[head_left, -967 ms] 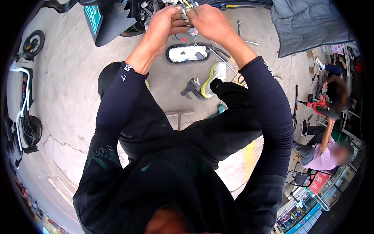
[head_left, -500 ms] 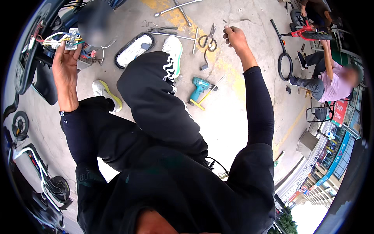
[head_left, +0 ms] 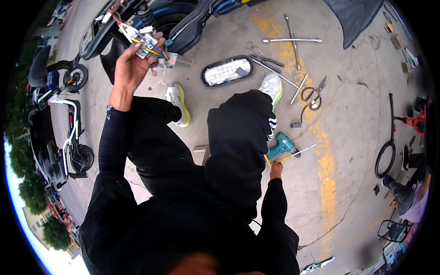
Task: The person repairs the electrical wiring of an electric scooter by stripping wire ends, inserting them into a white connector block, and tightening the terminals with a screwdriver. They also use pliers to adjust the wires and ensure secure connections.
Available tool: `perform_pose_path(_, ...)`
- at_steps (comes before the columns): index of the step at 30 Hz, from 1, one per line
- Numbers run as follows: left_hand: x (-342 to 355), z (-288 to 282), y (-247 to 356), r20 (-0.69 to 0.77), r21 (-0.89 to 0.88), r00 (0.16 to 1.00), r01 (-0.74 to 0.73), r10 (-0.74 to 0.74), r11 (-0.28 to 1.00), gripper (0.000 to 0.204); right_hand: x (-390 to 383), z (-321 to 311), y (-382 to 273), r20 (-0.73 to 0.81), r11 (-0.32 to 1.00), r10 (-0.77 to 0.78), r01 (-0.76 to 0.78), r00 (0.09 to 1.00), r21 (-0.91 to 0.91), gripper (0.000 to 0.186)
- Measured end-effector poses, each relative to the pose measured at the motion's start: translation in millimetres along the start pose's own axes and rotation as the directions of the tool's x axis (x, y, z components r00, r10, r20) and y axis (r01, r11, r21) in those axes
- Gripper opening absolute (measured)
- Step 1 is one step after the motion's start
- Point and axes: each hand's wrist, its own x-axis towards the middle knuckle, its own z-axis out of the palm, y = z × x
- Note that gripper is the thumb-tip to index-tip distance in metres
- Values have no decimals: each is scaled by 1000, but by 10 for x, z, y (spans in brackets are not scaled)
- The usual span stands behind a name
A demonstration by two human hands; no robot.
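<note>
My left hand (head_left: 130, 68) is raised at the upper left, its fingers curled round a white terminal block (head_left: 145, 40) full of coloured wires. Beside those fingers hangs a finned metal box (head_left: 179, 61), joined to more wiring. Low by my right knee, my right hand (head_left: 276, 170) is closed on the yellow handle of a T-handle screwdriver (head_left: 293, 155), whose metal shaft points to the right. Its fingertips are partly hidden. Just beyond lies a teal cordless drill (head_left: 283, 144), close to the shaft.
A black-rimmed tray-like cover (head_left: 228, 71), pliers (head_left: 268, 63), scissors (head_left: 314, 94) and a cross wrench (head_left: 293, 41) lie on the concrete. An electric scooter (head_left: 183, 30) stands ahead at the upper left. Another person (head_left: 415, 195) sits far right.
My right hand has come down from beside the scissors to the screwdriver's yellow handle. The left hand keeps hold of the terminal block. The whole view has swung leftward.
</note>
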Motion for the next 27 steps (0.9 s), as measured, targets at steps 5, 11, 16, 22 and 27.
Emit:
perform_pose_path(5,-38,214,34,-8,69,1000,1,-1,998,54,-96,-64,-394,-75,960,-253,241,965,-140,45)
perform_pose_path(11,-110,51,-90,-35,63,999,-36,38,997,63,-439,-1342,-1747,-150,843,10,72,989,533,37)
perform_pose_path(16,-176,162,-123,-92,179,986,-119,137,977,57,-2042,-2293,-3850,122,626,-578,343,807,701,64)
perform_pose_path(22,-62,132,-276,-172,219,961,-177,216,960,51,-3911,-2237,-5130,235,405,-888,914,395,-7,39)
perform_pose_path(27,-49,48,-415,-212,347,914,-259,345,901,51,-4801,-1639,-5455,536,-294,-844,855,-22,-427,22)
